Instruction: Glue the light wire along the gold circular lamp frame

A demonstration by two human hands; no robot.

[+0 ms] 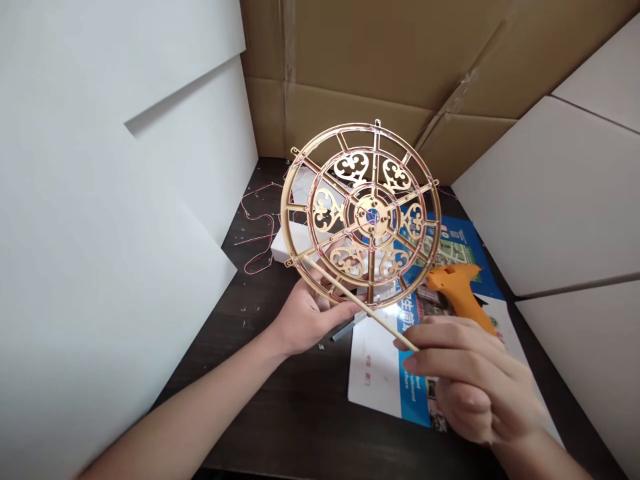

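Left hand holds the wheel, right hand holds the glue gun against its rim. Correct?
No. The right hand holds a stick, not the glue gun, against the rim; the gun lies on the leaflets. Left hand holds the wheel, per the head view.

Hobby craft nook: glue gun (457,287) on dark table (300,413), cardboard (375,60) behind.
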